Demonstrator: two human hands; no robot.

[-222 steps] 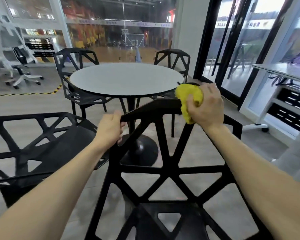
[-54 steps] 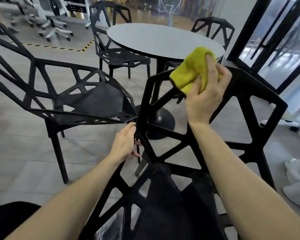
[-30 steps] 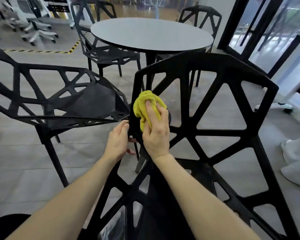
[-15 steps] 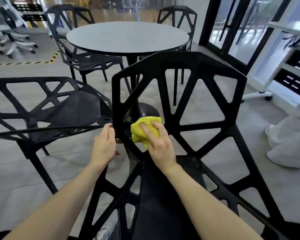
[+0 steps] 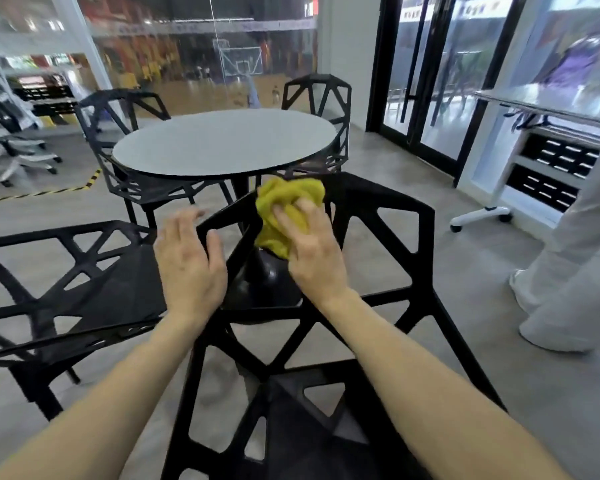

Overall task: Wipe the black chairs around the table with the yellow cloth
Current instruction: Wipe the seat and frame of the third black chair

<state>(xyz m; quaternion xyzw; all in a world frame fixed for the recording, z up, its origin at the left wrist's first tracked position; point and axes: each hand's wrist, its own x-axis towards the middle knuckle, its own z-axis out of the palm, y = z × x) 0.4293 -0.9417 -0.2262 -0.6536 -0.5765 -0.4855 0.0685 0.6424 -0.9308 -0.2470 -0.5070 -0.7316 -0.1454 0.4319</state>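
At nine o'clock stands a black side chair point(image 5: 70, 271). Just left of centre, the left hand point(image 5: 187, 265) is open and holding nothing, by the near chair point(image 5: 395, 237) backrest. At twelve, the right hand point(image 5: 312, 251) grips the bunched yellow cloth point(image 5: 288, 209) against the top rail. Unsteadied, the chair might tip or slide.

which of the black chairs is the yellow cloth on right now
The nearest chair, directly in front: the right hand presses the yellow cloth on its backrest top. The other three chairs go untouched.
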